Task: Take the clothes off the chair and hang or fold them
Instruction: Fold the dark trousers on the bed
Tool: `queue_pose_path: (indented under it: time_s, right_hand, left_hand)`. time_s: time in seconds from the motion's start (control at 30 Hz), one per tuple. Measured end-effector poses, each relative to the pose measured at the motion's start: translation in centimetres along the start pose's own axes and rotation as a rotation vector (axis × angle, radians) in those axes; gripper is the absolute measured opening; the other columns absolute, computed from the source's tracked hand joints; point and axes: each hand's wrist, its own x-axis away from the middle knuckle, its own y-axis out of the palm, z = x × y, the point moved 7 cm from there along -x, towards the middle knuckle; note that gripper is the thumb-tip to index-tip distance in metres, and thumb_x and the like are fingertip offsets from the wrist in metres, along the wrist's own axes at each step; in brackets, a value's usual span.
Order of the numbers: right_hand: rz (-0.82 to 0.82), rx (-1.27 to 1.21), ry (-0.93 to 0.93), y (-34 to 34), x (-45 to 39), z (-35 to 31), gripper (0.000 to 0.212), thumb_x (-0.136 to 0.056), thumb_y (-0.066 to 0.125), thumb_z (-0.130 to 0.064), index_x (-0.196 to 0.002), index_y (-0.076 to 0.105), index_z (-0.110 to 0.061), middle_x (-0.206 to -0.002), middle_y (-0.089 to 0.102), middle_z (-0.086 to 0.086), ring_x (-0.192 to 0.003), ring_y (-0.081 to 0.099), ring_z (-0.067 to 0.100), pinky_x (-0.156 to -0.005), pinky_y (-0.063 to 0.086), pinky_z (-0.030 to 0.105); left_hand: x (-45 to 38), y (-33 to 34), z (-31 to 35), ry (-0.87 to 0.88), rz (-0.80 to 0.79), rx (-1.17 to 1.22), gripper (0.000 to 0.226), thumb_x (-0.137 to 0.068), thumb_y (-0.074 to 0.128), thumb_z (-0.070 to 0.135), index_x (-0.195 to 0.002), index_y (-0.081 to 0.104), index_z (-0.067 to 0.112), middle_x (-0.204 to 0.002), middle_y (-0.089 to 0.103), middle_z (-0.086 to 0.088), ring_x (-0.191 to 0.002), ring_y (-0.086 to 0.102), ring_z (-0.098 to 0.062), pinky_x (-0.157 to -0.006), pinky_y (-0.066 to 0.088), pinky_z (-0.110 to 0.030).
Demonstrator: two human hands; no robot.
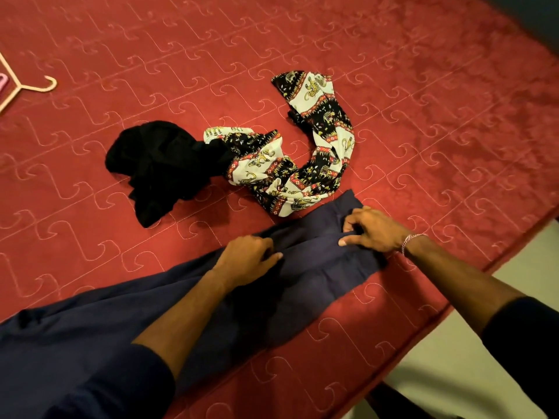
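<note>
At the far left edge of the red quilted bedspread (423, 86), partly cut off by the frame: a pale hanger (22, 86), hook toward the middle of the bed, with a bit of something pink (2, 81) just beside it, too little visible to identify.

Nearer the middle, well apart from the hanger: a crumpled black garment (157, 167) in a loose heap. Touching its right side, and partly overlapping it: a patterned cloth (302, 164), white and black with red bands and yellow figures, twisted and curved in a long arc toward the far right, its near end touching the upper edge of the navy piece.

Along the near edge of the bedspread, from the near-left corner slanting up to the right: a navy blue garment (317, 276), long and flattened, folds running lengthwise, one end stopping just short of the bed's right edge.

On the garment's upper fold: left hand (248, 261), fingers curled, pinching a ridge of the navy fabric. Further right, near the garment's end: right hand (375, 229), thumb and bent fingers likewise gripping a raised fold of the same fabric; a thin bracelet (408, 241) at that wrist. Dark sleeves over both forearms.

Past the bed's right edge: pale floor (484, 388).
</note>
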Motion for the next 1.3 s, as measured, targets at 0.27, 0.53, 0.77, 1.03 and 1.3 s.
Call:
queue_pose_path:
  time_s: [0.27, 0.53, 0.77, 1.03, 1.3]
  right_hand:
    - [-0.031, -0.192, 0.13, -3.5, 0.5, 0.5, 0.04, -0.068, 0.086, -0.051, -0.078, 0.067, -0.018, -0.068, 0.066, -0.006, -0.055, 0.053, -0.001, -0.054, 0.036, 0.014]
    - [0.189, 0.199, 0.298, -5.7, -2.7, 0.8, 0.074, -0.06, 0.067, -0.079, -0.085, 0.057, -0.01, -0.078, 0.065, 0.009, -0.072, 0.06, 0.029, -0.054, 0.039, 0.03]
    - [0.49, 0.48, 0.39, -3.3, -1.5, -2.3, 0.064, -0.084, 0.066, -0.056, -0.121, 0.051, -0.006, -0.123, 0.054, 0.02, -0.111, 0.05, 0.039, -0.087, 0.044, 0.05]
    - [0.475, 0.46, 0.325, 1.1, -1.7, -4.5, 0.026, -0.102, 0.043, -0.027, -0.12, 0.053, -0.011, -0.127, 0.059, 0.016, -0.121, 0.052, 0.038, -0.098, 0.043, 0.056]
    - [0.599, 0.361, 0.357, 4.8, -2.8, -18.1, 0.037, -0.091, 0.058, -0.035, -0.111, 0.068, -0.004, -0.128, 0.06, 0.023, -0.123, 0.052, 0.041, -0.114, 0.021, 0.062]
  left_hand:
    - [0.1, -0.3, -2.3, -0.105, -0.43, 0.127, 0.036, -0.096, 0.059, 0.046, -0.082, 0.055, 0.014, -0.081, 0.054, -0.002, -0.074, 0.051, -0.022, -0.059, 0.033, -0.031]
    - [2.3, -2.2, -7.7, -0.309, 0.015, 0.166, 0.033, -0.096, 0.056, 0.049, -0.077, 0.044, 0.026, -0.082, 0.063, -0.004, -0.081, 0.062, -0.032, -0.063, 0.042, -0.037]
    - [3.9, -1.7, -6.8, -0.362, 0.159, -0.001, 0.031, -0.101, 0.047, 0.047, -0.098, 0.047, 0.016, -0.098, 0.068, -0.011, -0.088, 0.064, -0.039, -0.067, 0.046, -0.043]
    - [5.9, -2.4, -8.3, -0.452, 0.153, -0.026, 0.039, -0.099, 0.044, 0.056, -0.1, 0.052, 0.017, -0.099, 0.068, -0.008, -0.09, 0.065, -0.036, -0.066, 0.043, -0.04]
    - [15.1, -3.2, -16.5, -0.431, 0.047, -0.059, 0.05, -0.091, 0.045, 0.068, -0.092, 0.059, 0.02, -0.095, 0.069, -0.006, -0.091, 0.065, -0.033, -0.071, 0.051, -0.041]
